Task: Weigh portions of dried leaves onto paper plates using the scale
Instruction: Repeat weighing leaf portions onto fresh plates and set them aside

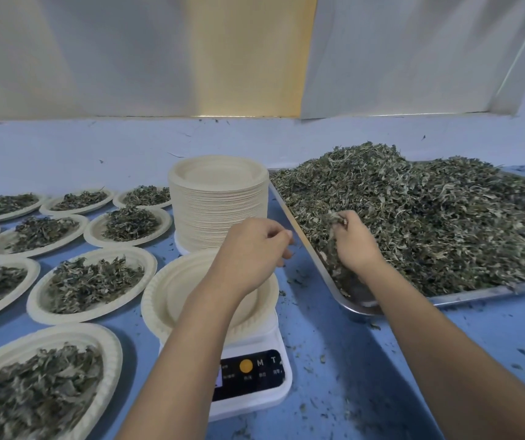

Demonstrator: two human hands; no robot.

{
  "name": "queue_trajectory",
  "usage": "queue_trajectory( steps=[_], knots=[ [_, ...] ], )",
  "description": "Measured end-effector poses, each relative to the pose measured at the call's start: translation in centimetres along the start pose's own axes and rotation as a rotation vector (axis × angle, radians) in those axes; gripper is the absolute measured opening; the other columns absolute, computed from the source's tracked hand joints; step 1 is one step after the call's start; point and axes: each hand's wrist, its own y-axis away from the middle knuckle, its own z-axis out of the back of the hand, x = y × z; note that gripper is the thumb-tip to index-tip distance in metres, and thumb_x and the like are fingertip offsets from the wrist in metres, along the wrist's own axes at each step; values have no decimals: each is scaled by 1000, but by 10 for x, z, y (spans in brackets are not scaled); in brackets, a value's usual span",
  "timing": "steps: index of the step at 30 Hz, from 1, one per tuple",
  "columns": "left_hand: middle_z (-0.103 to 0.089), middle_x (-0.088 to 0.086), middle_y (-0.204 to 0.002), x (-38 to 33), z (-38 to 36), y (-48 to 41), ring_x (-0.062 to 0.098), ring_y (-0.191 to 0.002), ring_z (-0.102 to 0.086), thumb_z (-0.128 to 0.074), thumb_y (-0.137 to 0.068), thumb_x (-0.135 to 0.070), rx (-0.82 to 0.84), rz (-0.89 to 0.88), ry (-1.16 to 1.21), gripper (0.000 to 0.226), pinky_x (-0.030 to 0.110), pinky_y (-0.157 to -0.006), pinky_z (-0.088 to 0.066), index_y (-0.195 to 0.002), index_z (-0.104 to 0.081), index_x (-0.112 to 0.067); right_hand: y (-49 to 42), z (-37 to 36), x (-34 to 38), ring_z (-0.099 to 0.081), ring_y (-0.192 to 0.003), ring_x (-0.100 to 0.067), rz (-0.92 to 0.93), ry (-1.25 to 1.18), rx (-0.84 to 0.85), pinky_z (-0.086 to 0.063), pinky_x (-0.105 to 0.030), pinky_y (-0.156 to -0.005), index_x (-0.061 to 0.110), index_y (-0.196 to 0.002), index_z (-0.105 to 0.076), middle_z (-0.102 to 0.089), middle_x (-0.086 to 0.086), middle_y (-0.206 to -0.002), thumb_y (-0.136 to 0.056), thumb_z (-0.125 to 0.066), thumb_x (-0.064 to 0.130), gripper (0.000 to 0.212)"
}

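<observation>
Reaching into the heap of dried leaves (429,217), the right hand (354,241) had its fingers curled round a small tuft of them near the heap's left edge, just inside the rim of the metal tray (477,293). The tray lay on the right of the blue counter (366,360), and the leaves filled it almost to its edges, piled highest toward the back.

The left hand (254,246) hung in the air above the far side of the empty paper plate (172,293), close to the tray's near-left rim. Its fingers were curled and the thumb lay against the forefinger; whether anything was pinched between them could not be told.

The empty plate sat on the white scale (254,385), which stood at the middle of the counter between the two forearms. The scale's dark front panel faced the person, with a round orange button (246,365) and the letters M and T beside it; the left forearm hid the display.

Behind the scale stood a tall stack of plates (219,211), close beside the tray's left side. To the left, filled plates (92,284) were set out in rows, each bearing a mound of leaves, their rims touching or nearly so. Leaf crumbs were scattered over the counter around the scale and along the front of the tray.
</observation>
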Motion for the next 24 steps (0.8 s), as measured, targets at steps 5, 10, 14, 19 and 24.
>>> queue_trajectory(
  steps=[5,10,14,19,24],
  knots=[
    [-71,-5,-75,2,4,0,8,-64,-67,-49,-93,-21,-57,36,40,24,20,-66,-49,-83,-71,-17,2,11,12,-55,-96,-20,-221,-552,-26,-47,-38,-84,22,-134,-43,-55,-3,-113,-103,-36,20,31],
    [-69,-9,-63,2,18,-2,4,-58,-64,-49,-90,-17,-194,67,139,26,23,-63,-44,-72,-68,-21,14,18,44,-63,-103,-24,-293,-1048,122,-57,-32,-68,20,-121,-56,-64,-8,-118,-102,-42,15,24],
    [-69,-9,-64,4,40,5,8,-67,-65,-49,-86,-16,-487,45,203,26,30,-71,-50,-70,-67,-24,34,13,80,-68,-93,-22,-165,-1117,316,-54,-26,-56,21,-125,-56,-69,-10,-114,-101,-45,15,28],
    [-69,-6,-68,7,75,15,6,-65,-63,-47,-88,-18,-752,30,354,25,36,-74,-51,-73,-67,-22,58,-3,111,-39,-132,-22,163,-392,433,-33,-37,-101,37,-135,-41,-41,-2,-146,-100,-45,32,35],
    [-69,-2,-69,5,89,17,12,-66,-63,-45,-88,-14,-822,13,493,26,25,-63,-44,-72,-65,-20,82,-35,123,-57,-93,-28,401,-70,587,-45,-27,-74,30,-117,-48,-60,7,-100,-102,-42,25,17]
  ],
)
